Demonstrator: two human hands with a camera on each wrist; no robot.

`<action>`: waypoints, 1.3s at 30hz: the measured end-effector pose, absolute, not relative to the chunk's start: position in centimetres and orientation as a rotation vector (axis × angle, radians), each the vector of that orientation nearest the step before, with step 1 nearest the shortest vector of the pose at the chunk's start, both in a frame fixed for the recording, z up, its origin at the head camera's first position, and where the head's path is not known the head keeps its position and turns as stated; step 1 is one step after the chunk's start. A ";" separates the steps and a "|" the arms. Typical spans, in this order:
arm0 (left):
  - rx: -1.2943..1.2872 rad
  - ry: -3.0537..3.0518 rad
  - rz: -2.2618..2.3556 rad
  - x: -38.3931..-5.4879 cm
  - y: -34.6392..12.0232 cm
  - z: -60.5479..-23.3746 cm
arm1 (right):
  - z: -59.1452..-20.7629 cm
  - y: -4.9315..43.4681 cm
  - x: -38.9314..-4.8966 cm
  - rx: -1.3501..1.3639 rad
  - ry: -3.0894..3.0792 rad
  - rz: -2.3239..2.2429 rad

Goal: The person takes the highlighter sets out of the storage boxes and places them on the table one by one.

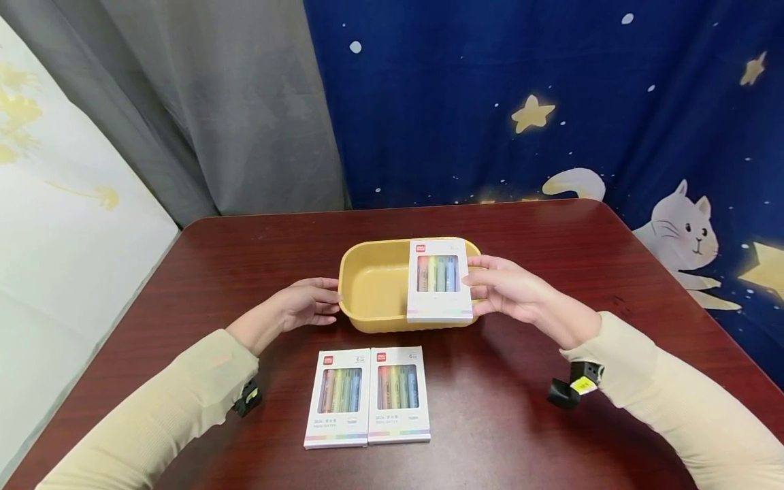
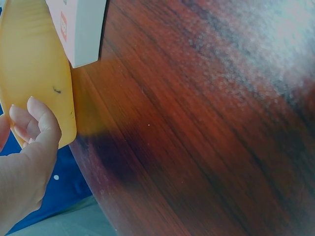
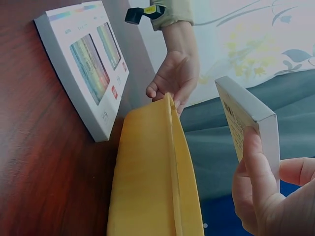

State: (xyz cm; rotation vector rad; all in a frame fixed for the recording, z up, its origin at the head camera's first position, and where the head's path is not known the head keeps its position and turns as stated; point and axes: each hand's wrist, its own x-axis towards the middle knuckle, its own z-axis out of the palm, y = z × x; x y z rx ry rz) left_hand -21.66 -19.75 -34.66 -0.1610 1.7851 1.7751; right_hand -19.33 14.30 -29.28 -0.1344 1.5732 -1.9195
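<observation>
My right hand pinches a white highlighter box by its right edge, thumb on one face and fingers on the other. The box is above the right half of a yellow plastic basket, its window showing pastel highlighters; in the right wrist view the box is raised over the rim. My left hand is at the basket's left end, relaxed fingers right at the wall. Two more highlighter boxes, a left one and a right one, lie side by side in front of the basket.
The dark red wooden table ends at a grey curtain and a blue star-patterned curtain behind. A white patterned cloth hangs along the left side. Both sleeves carry black wrist devices.
</observation>
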 end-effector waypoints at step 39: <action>-0.177 1.767 1.795 -21.7 -19.7 -34.5 | -31.7 18.4 -14.9 -0.241 1.516 -1.869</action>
